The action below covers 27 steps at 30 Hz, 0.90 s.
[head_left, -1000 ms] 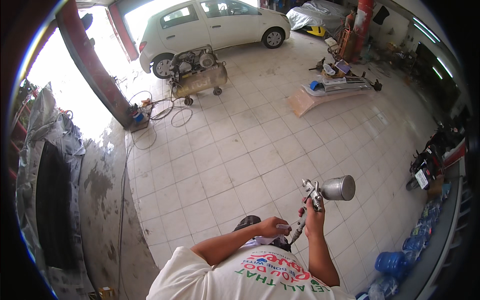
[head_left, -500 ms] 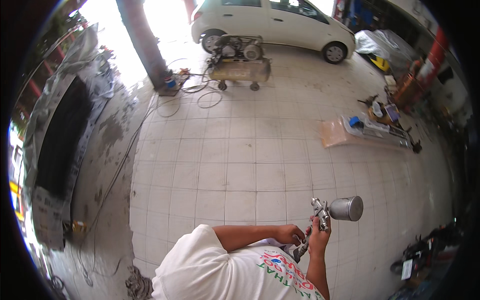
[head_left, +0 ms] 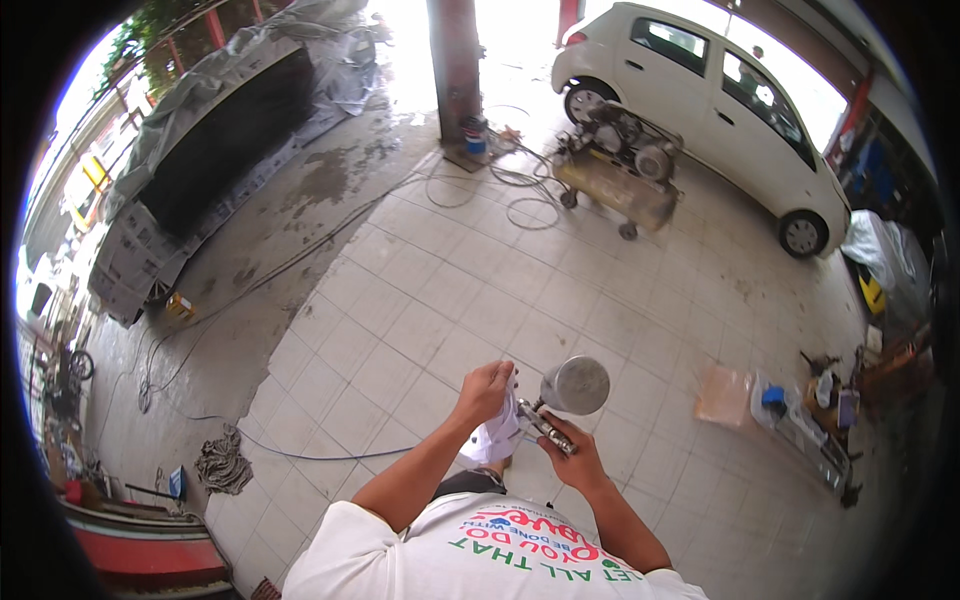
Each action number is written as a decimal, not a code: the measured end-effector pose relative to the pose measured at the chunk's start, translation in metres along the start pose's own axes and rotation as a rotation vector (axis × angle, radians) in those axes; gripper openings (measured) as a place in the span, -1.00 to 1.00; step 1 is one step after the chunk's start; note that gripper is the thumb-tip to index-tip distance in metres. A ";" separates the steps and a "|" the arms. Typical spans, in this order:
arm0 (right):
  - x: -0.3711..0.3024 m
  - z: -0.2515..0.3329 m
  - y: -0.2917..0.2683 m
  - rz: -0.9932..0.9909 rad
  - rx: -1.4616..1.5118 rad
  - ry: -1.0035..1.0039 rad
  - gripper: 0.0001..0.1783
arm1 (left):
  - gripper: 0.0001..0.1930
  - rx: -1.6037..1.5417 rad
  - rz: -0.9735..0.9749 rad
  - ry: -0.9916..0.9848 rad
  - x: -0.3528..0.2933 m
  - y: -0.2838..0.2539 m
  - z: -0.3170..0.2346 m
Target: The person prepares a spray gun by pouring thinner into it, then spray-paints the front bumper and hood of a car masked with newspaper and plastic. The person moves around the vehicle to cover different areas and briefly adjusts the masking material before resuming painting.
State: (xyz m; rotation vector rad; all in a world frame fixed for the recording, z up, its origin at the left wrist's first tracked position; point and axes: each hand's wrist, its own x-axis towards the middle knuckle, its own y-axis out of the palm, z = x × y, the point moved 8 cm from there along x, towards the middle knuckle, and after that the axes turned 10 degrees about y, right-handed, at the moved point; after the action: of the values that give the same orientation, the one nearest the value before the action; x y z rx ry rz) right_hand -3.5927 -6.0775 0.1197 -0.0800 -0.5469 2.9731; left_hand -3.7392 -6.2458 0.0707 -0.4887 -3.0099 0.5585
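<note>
My right hand (head_left: 577,455) is wrapped round the handle of a silver spray gun (head_left: 545,428) in front of my chest. A round metal paint cup (head_left: 577,386) sits on the gun, its flat end toward me. Close to the gun's front end, my left hand (head_left: 486,392) pinches a thin white cloth (head_left: 495,438), which hangs down beside the gun. Whether the cloth touches the nozzle I cannot tell. A blue air hose (head_left: 345,458) runs over the floor toward my body from the left.
A wheeled air compressor (head_left: 620,170) stands ahead, near a white car (head_left: 700,110). At far left is a masked car with a black panel (head_left: 235,140). Plastic-wrapped parts (head_left: 790,430) lie at right, a grey rag (head_left: 224,462) at left. A pillar (head_left: 456,80) rises behind the hoses.
My view has turned left. My left hand has come away from my body and out to the gun's front with the white cloth. The gun, still in my right hand, has turned leftward.
</note>
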 end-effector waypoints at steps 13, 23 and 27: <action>0.363 0.029 0.072 0.322 -0.016 -0.051 -0.51 | -0.66 0.226 -0.117 0.012 0.277 -0.114 0.042; 0.701 -0.010 0.067 0.391 0.060 0.113 -0.51 | -0.75 0.642 -0.190 0.118 0.608 -0.158 0.055; 0.875 0.066 0.079 0.576 -0.067 0.225 -0.51 | -0.76 0.668 -0.495 0.057 0.732 -0.244 0.065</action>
State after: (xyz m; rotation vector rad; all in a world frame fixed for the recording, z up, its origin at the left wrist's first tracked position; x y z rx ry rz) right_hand -4.4738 -6.0649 0.1267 -0.6779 -0.6895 3.4160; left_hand -4.5130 -6.2550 0.0851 0.2630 -2.5025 1.3587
